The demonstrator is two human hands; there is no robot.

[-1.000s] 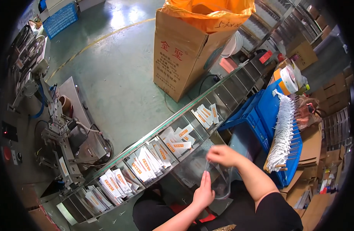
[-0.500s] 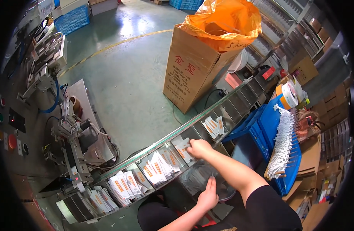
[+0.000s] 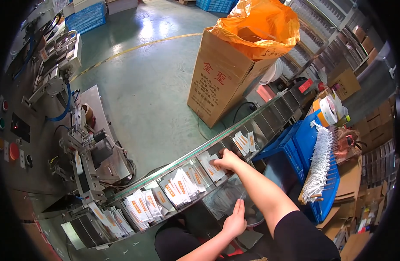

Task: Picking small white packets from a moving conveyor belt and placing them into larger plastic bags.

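Observation:
My right hand [image 3: 227,161] is over a compartment of the long metal conveyor [image 3: 224,185], its thumb and index finger apart at the edge of some white packets [image 3: 211,168] with orange labels. The packets lie slanted in that compartment. Lower down, my left hand [image 3: 235,224] has its fingers stretched out together against a clear plastic bag or tub [image 3: 224,201], with whitish pieces showing through. Other packets [image 3: 180,187] fill the compartments to the left, and a smaller group [image 3: 244,142] sits in one to the right.
A tall carton [image 3: 217,78] lined with an orange bag [image 3: 261,30] stands beyond the conveyor. Machinery [image 3: 84,148] stands at the left. To the right, a blue bin [image 3: 289,139] adjoins a rack of white strands [image 3: 318,165]; rolls of tape [image 3: 326,108] sit behind.
My right hand has shifted up and right, its thumb and index finger moving apart, and more of the packets beside it shows. My left hand has stayed nearly still.

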